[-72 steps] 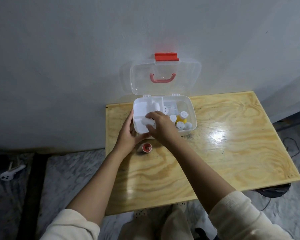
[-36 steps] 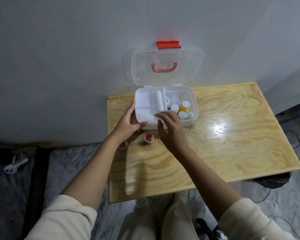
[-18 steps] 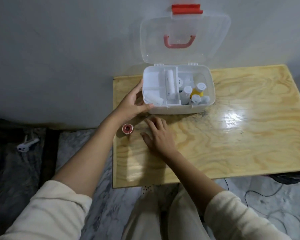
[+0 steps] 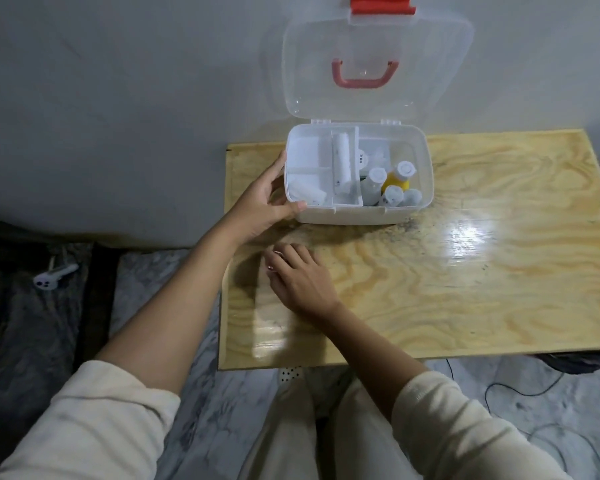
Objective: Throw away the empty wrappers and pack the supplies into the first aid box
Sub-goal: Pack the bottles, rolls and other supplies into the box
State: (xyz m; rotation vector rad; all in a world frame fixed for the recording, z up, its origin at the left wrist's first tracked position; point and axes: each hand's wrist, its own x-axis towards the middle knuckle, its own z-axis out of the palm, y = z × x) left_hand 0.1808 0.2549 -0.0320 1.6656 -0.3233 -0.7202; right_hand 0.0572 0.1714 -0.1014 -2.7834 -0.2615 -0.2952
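Note:
The white first aid box (image 4: 347,216) stands open at the table's back edge, its clear lid (image 4: 378,64) with a red handle leaning on the wall. Inside, white bandage rolls (image 4: 342,164) lie in the left compartments. Small white-capped bottles (image 4: 394,195), one of them yellow, stand on the right. My left hand (image 4: 264,202) grips the box's front left corner. My right hand (image 4: 298,275) lies on the table in front of the box. Its fingers curl over a small tape roll (image 4: 275,260), which shows only as a sliver.
The plywood table (image 4: 465,289) has a glossy glare patch to the right of the box. A white object (image 4: 51,276) lies on the dark floor at left. A black cable (image 4: 520,386) trails on the marble floor at right. My knees are below the table's near edge.
My right hand left the box, dropped to the table and slid left over the red-cored tape roll, which is now nearly hidden. My left hand stayed on the box. The camera tilted down and closer.

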